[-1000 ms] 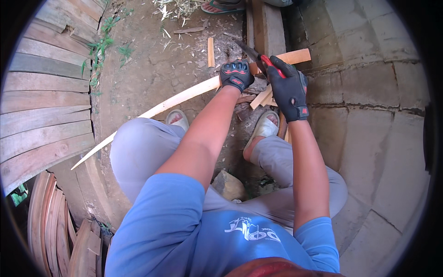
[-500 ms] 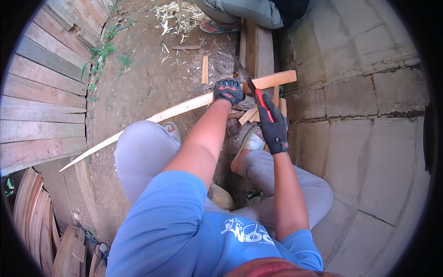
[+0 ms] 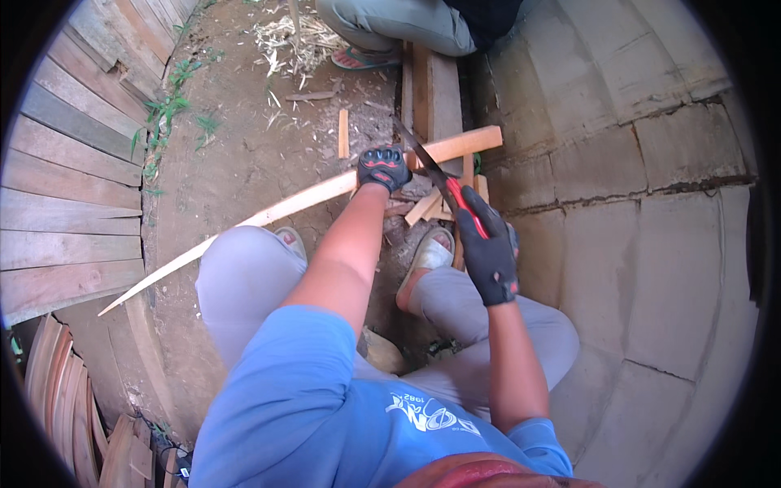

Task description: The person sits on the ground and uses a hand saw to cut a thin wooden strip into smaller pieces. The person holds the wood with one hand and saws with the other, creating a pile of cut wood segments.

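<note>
We have single view only: head-worn fisheye camera, left of side-by-side pair, no second view to compare. We look steeply down over own chest, blue shirt (image 3: 325, 407) filling lower frame, forearms entering from below. We face forward toward dirt ground (image 3: 244, 154) and long wooden strip (image 3: 285, 205) beyond knees, close range, about arm's reach. Picture upright, unmirrored. Straight edges of plank wall (image 3: 65, 187) at left and concrete blocks (image 3: 651, 244) at right bend toward dark round rim.
</note>
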`<action>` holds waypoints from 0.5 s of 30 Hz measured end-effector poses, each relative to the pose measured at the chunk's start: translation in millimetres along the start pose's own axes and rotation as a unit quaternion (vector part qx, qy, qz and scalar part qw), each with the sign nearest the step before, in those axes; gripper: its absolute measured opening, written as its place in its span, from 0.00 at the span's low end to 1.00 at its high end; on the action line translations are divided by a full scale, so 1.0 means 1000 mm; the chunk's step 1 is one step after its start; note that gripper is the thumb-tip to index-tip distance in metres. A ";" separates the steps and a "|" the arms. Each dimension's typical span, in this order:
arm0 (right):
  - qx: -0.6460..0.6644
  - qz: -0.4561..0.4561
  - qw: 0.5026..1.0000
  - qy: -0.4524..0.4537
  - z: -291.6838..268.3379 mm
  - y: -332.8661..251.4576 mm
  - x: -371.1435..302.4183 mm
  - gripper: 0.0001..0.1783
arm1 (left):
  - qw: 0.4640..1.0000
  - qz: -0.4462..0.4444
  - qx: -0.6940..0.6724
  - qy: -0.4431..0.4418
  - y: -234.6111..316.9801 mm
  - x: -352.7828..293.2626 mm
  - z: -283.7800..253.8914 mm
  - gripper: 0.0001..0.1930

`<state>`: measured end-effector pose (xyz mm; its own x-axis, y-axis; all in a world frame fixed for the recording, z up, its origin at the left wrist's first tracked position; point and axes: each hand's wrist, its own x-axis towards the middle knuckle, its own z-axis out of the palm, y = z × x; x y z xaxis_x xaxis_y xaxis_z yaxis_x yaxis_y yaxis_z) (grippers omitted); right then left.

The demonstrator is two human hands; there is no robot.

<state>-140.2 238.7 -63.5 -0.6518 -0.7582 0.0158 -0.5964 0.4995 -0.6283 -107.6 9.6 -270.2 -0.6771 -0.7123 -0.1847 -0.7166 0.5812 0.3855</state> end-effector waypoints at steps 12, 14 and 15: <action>-0.039 0.131 0.990 0.043 -0.178 -0.055 -0.205 0.22 | 1.000 0.005 0.013 0.019 -0.001 -0.005 -0.004 0.21; 0.001 0.126 0.984 0.124 -0.190 -0.054 -0.216 0.21 | 1.000 0.021 0.023 0.001 0.000 -0.003 -0.005 0.22; -0.007 0.095 0.984 0.152 -0.195 -0.052 -0.217 0.21 | 0.998 0.001 0.037 -0.047 0.005 0.000 -0.010 0.30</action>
<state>-58.9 458.9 117.8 -0.8613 -0.4905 0.1323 -0.4547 0.6280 -0.6315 -109.1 8.4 -259.5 -0.6890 -0.6728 -0.2696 -0.7231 0.6128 0.3187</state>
